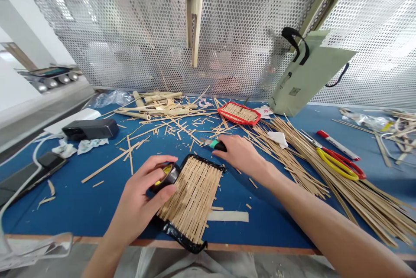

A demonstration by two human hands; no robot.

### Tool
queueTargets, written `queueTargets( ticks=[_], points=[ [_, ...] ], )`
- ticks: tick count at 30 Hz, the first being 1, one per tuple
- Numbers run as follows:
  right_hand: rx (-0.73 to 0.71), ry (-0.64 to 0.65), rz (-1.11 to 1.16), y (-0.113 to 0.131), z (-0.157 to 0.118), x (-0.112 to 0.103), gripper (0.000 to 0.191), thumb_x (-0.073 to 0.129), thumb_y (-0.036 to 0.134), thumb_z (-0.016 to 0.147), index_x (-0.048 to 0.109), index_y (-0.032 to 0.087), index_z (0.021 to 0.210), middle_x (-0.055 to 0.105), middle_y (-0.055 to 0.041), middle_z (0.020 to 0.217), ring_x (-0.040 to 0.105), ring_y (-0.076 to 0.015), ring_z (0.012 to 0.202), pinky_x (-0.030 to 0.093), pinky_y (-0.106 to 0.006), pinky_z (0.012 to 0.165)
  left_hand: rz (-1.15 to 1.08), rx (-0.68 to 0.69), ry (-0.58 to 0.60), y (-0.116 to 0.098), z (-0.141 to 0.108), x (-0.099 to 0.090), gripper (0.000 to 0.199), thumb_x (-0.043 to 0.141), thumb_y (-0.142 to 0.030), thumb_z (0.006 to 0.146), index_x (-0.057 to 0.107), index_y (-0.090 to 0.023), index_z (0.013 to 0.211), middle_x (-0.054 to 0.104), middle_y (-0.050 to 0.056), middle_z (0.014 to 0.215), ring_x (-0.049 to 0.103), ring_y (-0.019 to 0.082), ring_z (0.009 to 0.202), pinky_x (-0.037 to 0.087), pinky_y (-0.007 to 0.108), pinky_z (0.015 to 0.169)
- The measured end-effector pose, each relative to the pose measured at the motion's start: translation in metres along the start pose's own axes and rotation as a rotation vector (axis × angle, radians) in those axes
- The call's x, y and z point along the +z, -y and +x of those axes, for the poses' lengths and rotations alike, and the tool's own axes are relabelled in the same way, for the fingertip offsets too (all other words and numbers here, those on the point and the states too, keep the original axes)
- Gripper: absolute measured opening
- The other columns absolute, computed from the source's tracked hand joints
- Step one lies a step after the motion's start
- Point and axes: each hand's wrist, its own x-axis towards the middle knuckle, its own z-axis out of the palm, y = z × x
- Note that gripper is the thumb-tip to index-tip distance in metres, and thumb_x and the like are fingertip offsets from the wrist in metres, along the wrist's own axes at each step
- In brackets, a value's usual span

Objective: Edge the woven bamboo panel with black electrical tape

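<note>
Left hand (pixel 139 200) and right hand (pixel 238 154) at a bamboo-strip mat (pixel 191 197) on a blue table (pixel 74 208).

Left fingers (pixel 162 167) curl closed around a roll of black tape (pixel 169 177), hiding much of it, on the mat's black-taped edge. Right fingers (pixel 229 140) close on a utility knife (pixel 214 143), its thin blade hard to make out, just beyond the mat's far corner. Farther past the right fingertips lie a red-edged mat (pixel 238 113), loose bamboo strips (pixel 302 161) and red-and-yellow-handled scissors (pixel 338 163).

Bare left hand (pixel 136 204), bare right hand (pixel 240 154), bare right forearm (pixel 328 226), loose pale grey top (pixel 195 265)
</note>
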Motion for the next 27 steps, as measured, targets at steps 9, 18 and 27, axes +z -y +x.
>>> queueTargets(
  ticks=[9,18,27],
  points=[
    [-0.299,0.034,0.651,0.052,-0.021,-0.001,0.014,0.064,0.021,0.094,0.067,0.019,0.080,0.068,0.0003,0.081,0.060,-0.0135,0.075,0.044,-0.027,0.072,0.189,0.185,0.005,0.008,-0.003,0.008,0.025,0.071,-0.040,0.096,0.065,-0.023,0.079,0.066,0.008,0.129,0.065,0.025,0.113,0.052,0.031,0.092],
    [-0.213,0.174,0.816,0.071,-0.033,0.012,0.008,0.065,0.023,0.087,0.065,0.020,0.079,0.063,0.0041,0.078,0.053,-0.0110,0.068,0.041,-0.026,0.063,0.201,0.209,0.018,0.016,-0.007,0.012,0.024,0.072,-0.040,0.097,0.061,-0.023,0.084,0.060,0.006,0.137,0.062,0.025,0.120,0.048,0.033,0.099],
    [-0.118,0.210,0.900,0.073,-0.033,0.017,0.005,0.064,0.022,0.086,0.067,0.020,0.082,0.063,0.0050,0.075,0.051,-0.0107,0.067,0.040,-0.026,0.061,0.231,0.234,0.019,0.017,-0.006,0.014,0.026,0.071,-0.039,0.098,0.057,-0.022,0.083,0.057,0.004,0.139,0.059,0.023,0.125,0.046,0.031,0.103]
  ],
)
